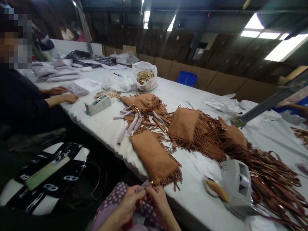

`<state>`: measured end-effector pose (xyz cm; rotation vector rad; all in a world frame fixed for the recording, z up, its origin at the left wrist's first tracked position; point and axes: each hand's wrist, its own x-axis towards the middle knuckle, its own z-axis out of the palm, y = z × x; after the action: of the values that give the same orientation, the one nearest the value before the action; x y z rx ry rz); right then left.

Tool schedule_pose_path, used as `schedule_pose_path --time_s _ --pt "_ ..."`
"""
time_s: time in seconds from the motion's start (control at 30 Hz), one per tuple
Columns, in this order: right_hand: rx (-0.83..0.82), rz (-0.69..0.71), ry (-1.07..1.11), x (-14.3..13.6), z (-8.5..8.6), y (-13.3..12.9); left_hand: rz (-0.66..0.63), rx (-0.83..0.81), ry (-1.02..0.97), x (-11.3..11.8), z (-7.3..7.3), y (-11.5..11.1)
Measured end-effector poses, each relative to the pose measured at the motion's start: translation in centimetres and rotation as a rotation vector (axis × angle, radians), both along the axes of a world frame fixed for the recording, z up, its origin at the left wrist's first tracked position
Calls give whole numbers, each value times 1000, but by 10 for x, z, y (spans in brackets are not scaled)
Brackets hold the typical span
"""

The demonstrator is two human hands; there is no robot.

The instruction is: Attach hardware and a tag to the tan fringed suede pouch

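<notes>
My left hand (131, 200) is closed in a pinch around a pale greyish-lilac wrapping strip (143, 185) at the table's front edge. Right beside it, my right hand (157, 199) also has its fingers pinched together, close to the small metal hardware (151, 182) at the near corner of a tan fringed bag (154, 155). What lies between my right fingertips is too small to tell. The bag rests flat on the white-covered table (192, 199), fringe to the right. Behind it, wrapped straps (133, 123) trail from another tan fringed bag (144, 102).
More fringed bags (185, 123) are heaped mid-table, with brown straps (276, 186) at right. Tape dispensers stand at the right (237, 186) and left (98, 104). A plastic bag (144, 77) sits farther back. At left, a co-worker's hands (64, 94) handle a packet; a patterned chair (48, 176) is nearby.
</notes>
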<state>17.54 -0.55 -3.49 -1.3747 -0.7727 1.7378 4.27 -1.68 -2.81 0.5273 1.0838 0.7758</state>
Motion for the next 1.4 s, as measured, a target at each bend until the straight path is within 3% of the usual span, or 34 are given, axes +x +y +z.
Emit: schedule_pose_path --time_s 0.23,0.33,0.5,0.6,0.7,0.87,1.0,1.1,1.27,1.4 --pt "55 -16 -213 -6 10 1 64 62 -58 5 -9 -4" --pt "79 6 -291 -8 14 3 82 178 74 6 -10 -6" --pt "118 15 -376 -8 14 4 99 337 301 8 5 -10" --pt "81 -19 -314 -9 14 2 129 351 323 9 12 -12" --pt "2 -65 -117 -11 18 0 125 359 307 10 15 -13" --pt "-141 -173 223 -10 30 2 55 470 328 3 12 -15" --pt "-246 -200 343 -1 38 5 -40 628 382 -2 9 -16" --pt "-296 -207 420 6 44 5 -73 637 407 -4 10 -16" --pt "-187 -138 346 4 51 3 -132 634 458 -4 15 -12" --pt "-59 21 155 4 42 6 -114 615 421 -6 9 -13"
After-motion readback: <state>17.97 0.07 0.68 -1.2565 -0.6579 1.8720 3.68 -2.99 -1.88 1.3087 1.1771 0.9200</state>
